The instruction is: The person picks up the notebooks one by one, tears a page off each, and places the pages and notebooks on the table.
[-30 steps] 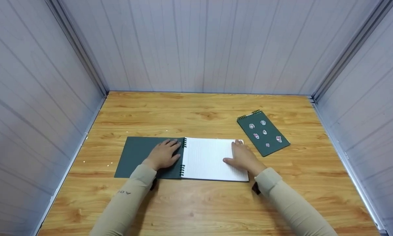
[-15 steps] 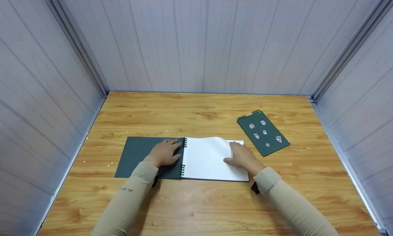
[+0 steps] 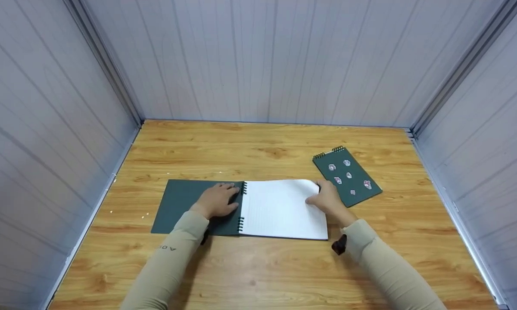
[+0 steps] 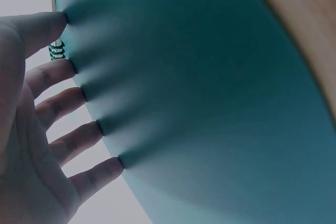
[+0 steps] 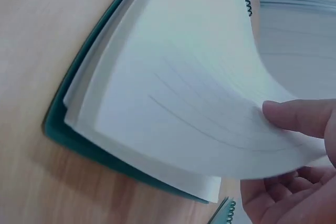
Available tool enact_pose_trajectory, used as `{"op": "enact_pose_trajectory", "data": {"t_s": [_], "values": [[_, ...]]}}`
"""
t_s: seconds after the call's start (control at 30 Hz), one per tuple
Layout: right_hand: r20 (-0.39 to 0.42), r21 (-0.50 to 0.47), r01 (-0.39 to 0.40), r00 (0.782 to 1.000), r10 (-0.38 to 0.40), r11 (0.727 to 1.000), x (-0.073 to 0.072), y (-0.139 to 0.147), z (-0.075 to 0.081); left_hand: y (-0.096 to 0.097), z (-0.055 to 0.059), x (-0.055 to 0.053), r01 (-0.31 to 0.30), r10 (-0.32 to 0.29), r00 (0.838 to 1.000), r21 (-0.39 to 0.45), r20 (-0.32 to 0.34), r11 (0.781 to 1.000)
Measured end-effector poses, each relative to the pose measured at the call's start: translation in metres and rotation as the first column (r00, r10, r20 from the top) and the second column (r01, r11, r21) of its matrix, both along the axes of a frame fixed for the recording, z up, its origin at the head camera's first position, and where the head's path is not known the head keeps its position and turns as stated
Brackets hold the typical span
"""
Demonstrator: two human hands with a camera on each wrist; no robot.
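A spiral notebook lies open on the table, its dark green cover (image 3: 176,206) folded flat to the left and its lined white pages (image 3: 280,211) to the right of the black coil (image 3: 242,188). My left hand (image 3: 217,201) presses on the inside of the cover beside the coil; in the left wrist view its spread fingertips (image 4: 113,166) touch the green surface. With thumb and fingers my right hand (image 3: 328,199) pinches the far right corner of a page. The right wrist view shows that page (image 5: 210,124) curving up off the stack, thumb on top and fingers underneath.
A smaller dark green notebook (image 3: 353,183) with several flower stickers and a coil at its top lies tilted to the right of the right hand. White panel walls (image 3: 267,64) enclose the wooden table (image 3: 250,275). Tiny white scraps (image 3: 145,214) dot the left side.
The right hand has shifted right and a little away, from lying on the page to pinching its corner. The page first bulged up, then its corner lifted. My left hand stays in place.
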State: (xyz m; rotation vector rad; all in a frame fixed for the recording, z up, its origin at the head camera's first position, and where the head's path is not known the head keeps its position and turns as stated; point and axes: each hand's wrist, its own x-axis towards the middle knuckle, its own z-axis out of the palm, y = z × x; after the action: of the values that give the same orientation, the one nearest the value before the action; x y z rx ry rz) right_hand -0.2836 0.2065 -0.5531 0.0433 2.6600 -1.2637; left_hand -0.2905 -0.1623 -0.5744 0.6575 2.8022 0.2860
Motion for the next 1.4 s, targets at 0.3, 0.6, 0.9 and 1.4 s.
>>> {"op": "enact_pose_trajectory", "data": {"t_s": [0.3, 0.6, 0.9, 1.4], "values": [[0.117, -0.04, 0.046, 0.992, -0.041, 0.998, 0.002, 0.014, -0.013, 0.0, -0.001, 0.0, -0.002, 0.002, 1.0, -0.003, 0.01, 1.0], [0.325, -0.116, 0.182, 0.936, -0.135, 0.976, 0.003, 0.019, -0.001, 0.002, 0.0, 0.0, -0.003, 0.003, 1.0, 0.008, 0.01, 1.0], [0.381, -0.286, 0.22, 0.919, -0.1, 0.933, 0.003, 0.015, 0.019, 0.003, 0.0, 0.0, -0.011, 0.011, 1.0, -0.012, 0.012, 1.0], [0.305, -0.177, 0.169, 0.946, -0.11, 0.969, 0.027, 0.016, -0.021, 0.004, 0.0, -0.001, -0.029, 0.029, 0.999, 0.003, 0.015, 1.0]]}}
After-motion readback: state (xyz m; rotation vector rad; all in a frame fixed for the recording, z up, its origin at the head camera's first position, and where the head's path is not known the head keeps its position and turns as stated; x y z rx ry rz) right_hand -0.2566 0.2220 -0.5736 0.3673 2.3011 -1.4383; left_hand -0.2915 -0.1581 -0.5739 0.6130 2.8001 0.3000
